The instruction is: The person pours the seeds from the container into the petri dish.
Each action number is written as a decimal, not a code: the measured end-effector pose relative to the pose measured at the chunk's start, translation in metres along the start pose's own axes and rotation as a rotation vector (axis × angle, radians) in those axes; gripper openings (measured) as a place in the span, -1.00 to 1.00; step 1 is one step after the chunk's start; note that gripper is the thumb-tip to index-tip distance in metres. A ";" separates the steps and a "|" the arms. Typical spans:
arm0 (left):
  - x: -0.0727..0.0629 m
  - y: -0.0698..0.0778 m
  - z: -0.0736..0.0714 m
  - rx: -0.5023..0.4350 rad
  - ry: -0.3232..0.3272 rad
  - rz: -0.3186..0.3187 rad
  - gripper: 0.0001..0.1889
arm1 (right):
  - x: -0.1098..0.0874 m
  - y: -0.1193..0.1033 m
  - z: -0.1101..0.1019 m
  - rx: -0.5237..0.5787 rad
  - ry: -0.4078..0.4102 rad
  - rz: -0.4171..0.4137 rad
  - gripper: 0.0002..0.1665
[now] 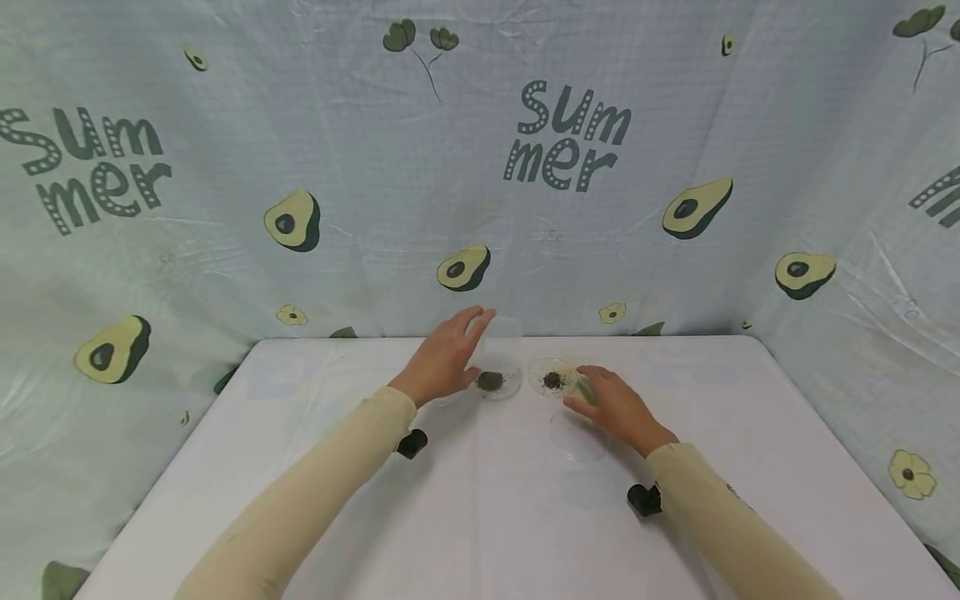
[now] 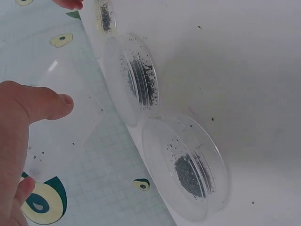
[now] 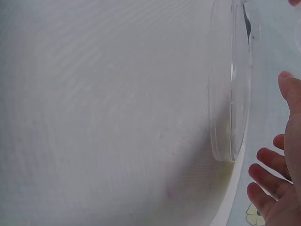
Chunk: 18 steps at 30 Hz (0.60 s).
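My left hand (image 1: 450, 354) is raised beside a clear round dish (image 1: 510, 390) that holds a small dark pile of grains. In the left wrist view, its thumb lies against a clear, square-cornered piece of plastic (image 2: 84, 122) dotted with a few dark specks. Another clear dish (image 2: 218, 157) with dark grains is nearest that wrist; in the head view the left hand mostly hides it. My right hand (image 1: 611, 404), fingers apart, is at the right edge of a third dish (image 1: 538, 375) with dark grains. Contact there cannot be told.
A clear round dish or lid (image 1: 579, 437) lies in front of the right hand. Dark grains (image 2: 212, 119) are scattered on the white table (image 1: 480, 517). A printed cloth (image 1: 375, 167) hangs along the back and sides. Black wrist devices (image 1: 643, 500) sit under the sleeves.
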<state>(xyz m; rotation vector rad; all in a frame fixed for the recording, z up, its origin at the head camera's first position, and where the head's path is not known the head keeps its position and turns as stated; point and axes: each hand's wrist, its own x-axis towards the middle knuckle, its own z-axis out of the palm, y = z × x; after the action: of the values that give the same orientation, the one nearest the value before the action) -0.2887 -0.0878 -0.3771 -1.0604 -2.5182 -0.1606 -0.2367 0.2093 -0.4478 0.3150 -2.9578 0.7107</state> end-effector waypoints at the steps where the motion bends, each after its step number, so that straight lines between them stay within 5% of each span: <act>1: -0.001 -0.001 0.000 0.001 -0.003 -0.008 -0.02 | -0.001 0.000 -0.001 -0.005 0.001 -0.007 -0.20; 18: -0.022 -0.017 -0.002 0.002 0.072 -0.017 0.01 | -0.012 -0.005 -0.002 -0.059 0.039 -0.094 -0.26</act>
<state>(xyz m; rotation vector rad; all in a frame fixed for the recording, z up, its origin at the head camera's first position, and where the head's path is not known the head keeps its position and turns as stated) -0.2856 -0.1148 -0.3832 -1.0148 -2.4633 -0.1973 -0.2241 0.2080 -0.4453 0.4273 -2.8988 0.6100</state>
